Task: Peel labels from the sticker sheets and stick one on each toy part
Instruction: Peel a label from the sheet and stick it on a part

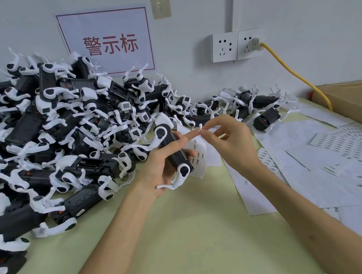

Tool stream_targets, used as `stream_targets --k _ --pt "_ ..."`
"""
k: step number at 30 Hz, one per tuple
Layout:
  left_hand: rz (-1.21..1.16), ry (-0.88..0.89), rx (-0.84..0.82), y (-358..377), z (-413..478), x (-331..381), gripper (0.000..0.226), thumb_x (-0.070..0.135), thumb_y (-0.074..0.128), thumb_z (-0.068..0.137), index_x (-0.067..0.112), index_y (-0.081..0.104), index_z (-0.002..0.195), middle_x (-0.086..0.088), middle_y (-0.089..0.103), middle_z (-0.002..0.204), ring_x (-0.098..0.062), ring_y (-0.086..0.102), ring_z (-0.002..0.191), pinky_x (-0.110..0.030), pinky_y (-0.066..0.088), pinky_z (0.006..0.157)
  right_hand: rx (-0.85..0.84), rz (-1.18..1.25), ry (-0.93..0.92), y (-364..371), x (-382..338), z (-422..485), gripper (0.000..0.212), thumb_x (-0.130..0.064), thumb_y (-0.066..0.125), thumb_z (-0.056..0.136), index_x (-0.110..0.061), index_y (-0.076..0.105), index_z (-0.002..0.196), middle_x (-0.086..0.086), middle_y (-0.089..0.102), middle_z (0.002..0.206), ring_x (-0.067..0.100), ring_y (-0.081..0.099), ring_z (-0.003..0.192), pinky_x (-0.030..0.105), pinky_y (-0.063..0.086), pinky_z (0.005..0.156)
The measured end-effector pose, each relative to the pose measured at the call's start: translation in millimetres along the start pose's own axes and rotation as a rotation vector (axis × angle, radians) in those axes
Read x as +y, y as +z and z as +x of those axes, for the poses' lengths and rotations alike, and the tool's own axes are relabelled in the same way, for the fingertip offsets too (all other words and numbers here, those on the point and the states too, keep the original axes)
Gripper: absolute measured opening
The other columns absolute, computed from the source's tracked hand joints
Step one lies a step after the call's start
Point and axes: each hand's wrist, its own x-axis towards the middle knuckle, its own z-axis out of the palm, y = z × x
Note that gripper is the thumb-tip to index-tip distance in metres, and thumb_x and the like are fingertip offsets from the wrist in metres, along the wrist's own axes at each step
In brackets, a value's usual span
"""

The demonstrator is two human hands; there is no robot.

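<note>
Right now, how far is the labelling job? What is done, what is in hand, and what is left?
Done: some sticker sheets show bare patches, so labels have been peeled. In hand: the left hand grips one toy part, and the right hand pinches a small label at the left forefinger. Left: the big pile of toy parts; I cannot tell which carry labels.

Wall sign (109,43): "警示标" in large red characters, on white paper with a red border.
Sticker sheets (351,142): rows of small dark print, lying on the counter (185,235); too small to read.
Small sheet (199,155): a column of short printed labels, illegible.
White tag (80,212): on a toy part in the pile, illegible.
</note>
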Motion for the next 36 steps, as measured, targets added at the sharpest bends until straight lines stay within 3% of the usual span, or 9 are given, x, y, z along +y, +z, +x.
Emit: stream_targets --k 7,10,14,17,20,25,28,32,36 --pt "0.075 0.023 0.171 -3 6 -4 0.021 0.034 0.067 0.092 0.029 0.078 0.075 -0.004 0.071 0.126 -0.017 0.060 0.115 -0.029 0.046 0.089 -0.042 -0.001 -0.043 3 -3 -4 0.006 -0.014 0.072 0.092 -0.017 0.069 0.087 -0.009 0.066 0.095 0.009 0.064 0.074 0.020 0.047 0.066" --pt "-0.001 0.056 0.273 -8 10 -3 0.022 0.044 0.065 0.088 0.026 0.071 0.077 -0.006 0.070 0.118 -0.022 0.057 0.113 -0.035 0.045 0.093 -0.118 0.163 0.039 2 -5 -4 0.007 -0.021 0.071 0.093 -0.020 0.066 0.098 -0.009 0.069 0.102 0.021 0.068 0.086 0.029 0.050 0.072" --pt "-0.075 0.095 0.208 -11 13 -7 0.033 0.051 0.056 0.093 0.018 0.061 0.096 -0.006 0.069 0.110 -0.025 0.057 0.112 -0.045 0.043 0.109 -0.358 0.256 0.155 5 -7 -8 0.058 -0.033 0.076 0.086 -0.029 0.046 0.136 -0.004 0.062 0.128 0.015 0.068 0.104 0.032 0.056 0.090" --pt "-0.092 0.134 0.160 -5 12 -10 0.049 0.058 0.058 0.088 0.016 0.057 0.112 -0.006 0.068 0.110 -0.032 0.066 0.106 -0.053 0.055 0.098 -0.419 0.268 0.195 16 -5 -16 0.080 -0.032 0.082 0.081 -0.034 0.034 0.146 -0.005 0.062 0.128 0.013 0.067 0.109 0.026 0.053 0.094" --pt "0.030 0.186 0.269 -3 11 -11 0.057 0.068 0.058 0.081 0.019 0.061 0.109 0.000 0.071 0.104 -0.020 0.070 0.097 -0.041 0.057 0.086 -0.412 0.300 0.232 19 -7 -15 0.079 -0.032 0.080 0.087 -0.034 0.032 0.149 -0.005 0.062 0.128 0.010 0.067 0.109 0.022 0.052 0.092" --pt "0.129 0.177 0.352 -4 10 -13 0.067 0.076 0.043 0.084 0.020 0.066 0.111 0.000 0.074 0.106 -0.023 0.069 0.104 -0.050 0.049 0.106 -0.409 0.412 0.221 20 -8 -16 0.073 -0.023 0.079 0.087 -0.033 0.036 0.145 0.004 0.068 0.123 0.020 0.069 0.111 0.032 0.052 0.102" --pt "0.345 0.203 0.291 -4 10 -19 0.074 0.080 0.035 0.090 0.021 0.065 0.124 0.006 0.076 0.115 -0.014 0.067 0.113 -0.037 0.048 0.100 -0.274 0.523 0.223 18 -10 -12 0.077 -0.026 0.080 0.077 -0.028 0.040 0.143 0.008 0.073 0.112 0.023 0.071 0.105 0.032 0.055 0.095" --pt "1.098 0.385 0.148 -10 8 -29 0.064 0.073 0.049 0.086 0.049 0.036 0.144 0.045 0.048 0.131 0.008 0.047 0.126 -0.020 0.036 0.103 -0.111 0.730 0.285 6 -13 -1 0.078 -0.030 0.080 0.067 -0.021 0.048 0.138 0.001 0.076 0.095 0.024 0.072 0.095 0.034 0.059 0.079" --pt "1.368 0.619 0.153 -21 21 -27 0.045 0.038 0.057 0.098 0.017 0.059 0.137 -0.001 0.061 0.131 -0.022 0.052 0.129 -0.043 0.041 0.108 -0.066 0.932 0.391 -9 -10 8 0.069 -0.034 0.073 0.076 -0.008 0.052 0.136 0.017 0.069 0.115 0.036 0.070 0.105 0.050 0.056 0.093"
